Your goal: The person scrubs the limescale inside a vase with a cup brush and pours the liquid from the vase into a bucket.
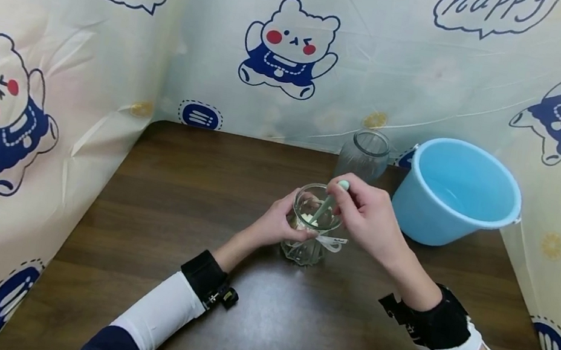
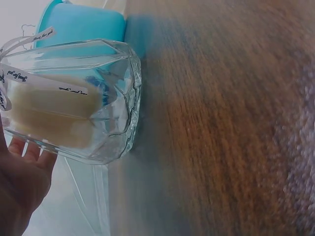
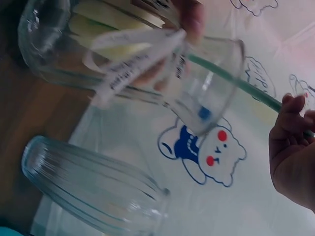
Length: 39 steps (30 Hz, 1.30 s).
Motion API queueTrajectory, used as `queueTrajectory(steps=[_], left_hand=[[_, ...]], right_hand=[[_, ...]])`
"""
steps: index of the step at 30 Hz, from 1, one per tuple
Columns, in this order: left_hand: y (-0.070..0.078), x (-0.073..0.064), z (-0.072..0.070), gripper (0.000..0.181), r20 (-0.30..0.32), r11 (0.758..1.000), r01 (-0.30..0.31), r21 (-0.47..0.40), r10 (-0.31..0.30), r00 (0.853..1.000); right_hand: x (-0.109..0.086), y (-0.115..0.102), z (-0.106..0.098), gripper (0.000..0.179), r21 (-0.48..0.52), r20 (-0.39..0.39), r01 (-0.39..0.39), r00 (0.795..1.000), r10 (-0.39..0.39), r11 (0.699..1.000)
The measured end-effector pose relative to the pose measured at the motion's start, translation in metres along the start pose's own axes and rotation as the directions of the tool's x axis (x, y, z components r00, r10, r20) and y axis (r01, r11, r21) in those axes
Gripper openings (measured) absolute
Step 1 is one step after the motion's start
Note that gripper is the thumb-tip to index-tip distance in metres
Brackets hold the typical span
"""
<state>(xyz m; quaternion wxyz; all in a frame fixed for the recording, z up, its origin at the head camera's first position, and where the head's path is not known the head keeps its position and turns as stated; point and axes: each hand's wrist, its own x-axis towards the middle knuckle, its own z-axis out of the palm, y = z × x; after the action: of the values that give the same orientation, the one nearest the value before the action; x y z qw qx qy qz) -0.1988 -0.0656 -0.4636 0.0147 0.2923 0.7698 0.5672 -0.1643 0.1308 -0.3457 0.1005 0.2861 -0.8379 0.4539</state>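
Note:
A clear faceted glass jar (image 1: 303, 256) with a white printed ribbon (image 1: 331, 243) tied round its neck is at the middle of the table, its base close to the wood. My left hand (image 1: 277, 222) grips it from the left side, fingers behind and thumb in front. Inside the jar, the left wrist view shows the pale yellow sponge head (image 2: 54, 115) of a bottle brush. The brush's thin green handle (image 3: 256, 93) comes out through the jar's mouth. Above the rim, my right hand (image 1: 370, 217) holds the top end of that handle with curled fingers.
Behind the jar stands a second, ribbed glass vase (image 1: 362, 162). To its right is a light blue bucket (image 1: 419, 221). A printed plastic sheet (image 1: 216, 24) hangs round the back and sides of the brown wooden table (image 1: 190, 185).

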Motion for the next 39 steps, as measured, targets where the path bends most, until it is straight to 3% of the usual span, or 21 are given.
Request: queueTrajectory(steps=[6,11,17,22,24,29,34,39], left_hand=[[-0.027,0.002,0.005,0.072,0.000,0.999,0.029,0.028,-0.029,1.000],[-0.029,0.002,0.004,0.071,-0.012,0.999,0.019,0.046,-0.018,1.000],[-0.025,0.001,0.004,0.070,-0.009,0.998,0.022,0.053,-0.022,1.000],[-0.002,-0.002,-0.001,0.071,0.008,1.000,0.025,0.003,-0.025,1.000],[-0.004,-0.001,-0.001,0.070,0.013,1.000,0.022,-0.018,-0.022,1.000],[-0.027,0.000,0.003,0.071,0.024,0.999,0.036,-0.041,-0.036,0.999],[-0.028,-0.001,0.002,0.073,0.026,0.998,0.059,-0.022,-0.059,0.998],[-0.027,-0.002,0.002,0.069,0.003,1.000,0.026,0.000,-0.026,1.000]], right_hand=[[-0.002,0.005,0.007,0.012,0.013,0.083,-0.034,0.996,0.033,0.999],[-0.005,0.004,0.004,0.013,0.001,0.092,-0.045,0.995,0.045,0.999],[-0.007,0.007,0.001,0.017,0.019,0.108,0.020,0.994,-0.022,1.000],[-0.006,0.009,-0.002,0.019,-0.048,0.057,0.059,0.997,-0.056,0.997],[-0.006,0.010,-0.003,0.020,-0.077,0.028,0.069,0.997,-0.067,0.995],[-0.004,0.008,-0.007,0.022,-0.103,-0.017,0.065,0.998,-0.067,0.993],[-0.001,0.004,-0.013,0.022,-0.066,-0.043,0.047,0.998,-0.050,0.997],[0.006,-0.004,-0.022,0.020,-0.050,-0.090,0.085,0.992,-0.089,0.995]])
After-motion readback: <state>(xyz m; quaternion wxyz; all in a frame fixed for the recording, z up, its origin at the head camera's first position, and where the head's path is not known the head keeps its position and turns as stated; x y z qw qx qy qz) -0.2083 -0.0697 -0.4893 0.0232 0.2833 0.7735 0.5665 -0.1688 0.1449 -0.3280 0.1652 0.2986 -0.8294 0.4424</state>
